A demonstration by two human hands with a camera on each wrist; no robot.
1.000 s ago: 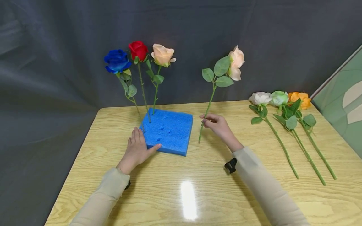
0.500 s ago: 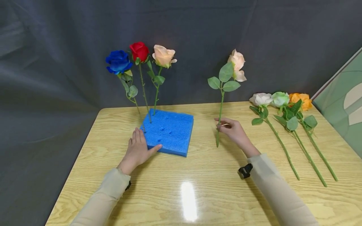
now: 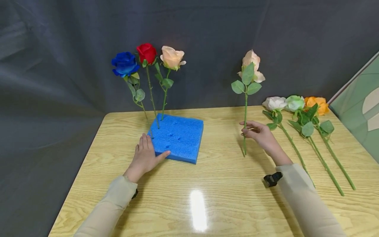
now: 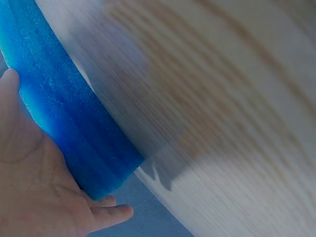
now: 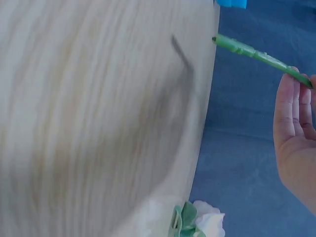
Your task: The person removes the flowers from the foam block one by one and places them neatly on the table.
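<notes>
In the head view my left hand [image 3: 143,158] rests against the left front corner of the blue foam block [image 3: 180,140], fingers straight and thumb along its front edge. The left wrist view shows the palm [image 4: 39,182] against the foam's side [image 4: 74,113]. My right hand [image 3: 262,136] pinches the green stem of a peach rose [image 3: 251,61], held upright to the right of the block. In the right wrist view the stem's lower end [image 5: 252,52] sticks out from the fingertips [image 5: 296,79]. Blue [image 3: 125,64], red [image 3: 146,53] and peach [image 3: 171,58] roses stand in the block's left side.
On the right of the wooden table [image 3: 165,204] lie a white rose [image 3: 274,103], a pale green rose [image 3: 294,103] and an orange rose [image 3: 317,105], stems pointing toward the front right. A dark cloth [image 3: 207,33] hangs behind the table.
My right hand has moved to the right, away from the foam block, with the peach rose, whose stem is now nearly vertical. The left hand stays in place at the block.
</notes>
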